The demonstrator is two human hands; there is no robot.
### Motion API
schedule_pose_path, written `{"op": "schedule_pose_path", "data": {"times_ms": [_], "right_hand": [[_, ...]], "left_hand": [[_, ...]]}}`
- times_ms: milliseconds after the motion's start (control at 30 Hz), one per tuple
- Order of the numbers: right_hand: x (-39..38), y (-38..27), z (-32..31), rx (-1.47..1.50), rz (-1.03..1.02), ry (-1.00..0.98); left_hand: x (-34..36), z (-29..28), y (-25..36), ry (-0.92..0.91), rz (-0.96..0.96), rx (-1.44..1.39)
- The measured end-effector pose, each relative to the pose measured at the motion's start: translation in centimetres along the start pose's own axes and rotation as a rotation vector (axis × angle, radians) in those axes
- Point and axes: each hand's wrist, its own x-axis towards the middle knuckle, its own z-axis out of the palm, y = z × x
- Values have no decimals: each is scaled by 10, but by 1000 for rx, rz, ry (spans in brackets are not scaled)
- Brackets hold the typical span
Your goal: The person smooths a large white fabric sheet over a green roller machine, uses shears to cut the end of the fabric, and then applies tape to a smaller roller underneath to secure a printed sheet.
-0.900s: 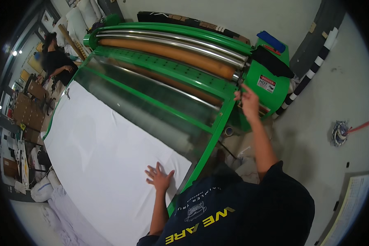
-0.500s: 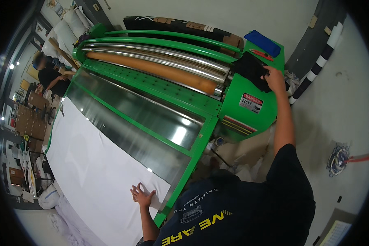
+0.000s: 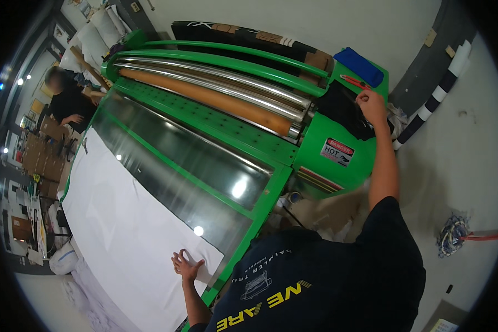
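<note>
My left hand (image 3: 188,267) rests with fingers spread on a large white sheet (image 3: 127,238), which looks like fabric or paper. The sheet covers the near part of the machine's slanted glossy bed (image 3: 210,191). Stretched far forward, my right hand (image 3: 373,106) is over a black cloth (image 3: 337,105) on the green end housing (image 3: 321,135). Its fingers are pinched together; what they hold, if anything, is hidden. Just beyond the fingertips lies a red-handled tool (image 3: 355,82), whose kind is unclear. A blue pouch (image 3: 358,66) sits behind it.
The green roller machine has metal rollers (image 3: 216,77) and an orange-brown roller (image 3: 205,100). A warning label (image 3: 337,151) marks its end. Another person (image 3: 69,102) stands at the far left. A black-and-white striped pole (image 3: 434,99) leans at right; a bundled cord (image 3: 452,235) hangs on the wall.
My right hand has shifted slightly right and its fingers have drawn together near the red-handled tool. My left hand stays on the white sheet. The view has tilted a little.
</note>
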Motion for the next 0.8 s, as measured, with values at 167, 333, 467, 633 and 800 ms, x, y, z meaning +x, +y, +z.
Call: {"op": "schedule_pose_path", "data": {"times_ms": [167, 333, 467, 633, 800], "right_hand": [[15, 50, 57, 65, -84, 172], [23, 68, 85, 43, -33, 166], [87, 137, 95, -330, -327, 351], [90, 127, 100, -622, -266, 351], [80, 89, 117, -803, -457, 443]], "left_hand": [[6, 8, -10, 27, 48, -55], [10, -8, -10, 44, 64, -99], [24, 21, -16, 87, 125, -171], [23, 11, -12, 98, 166, -118], [7, 2, -20, 41, 111, -89]]}}
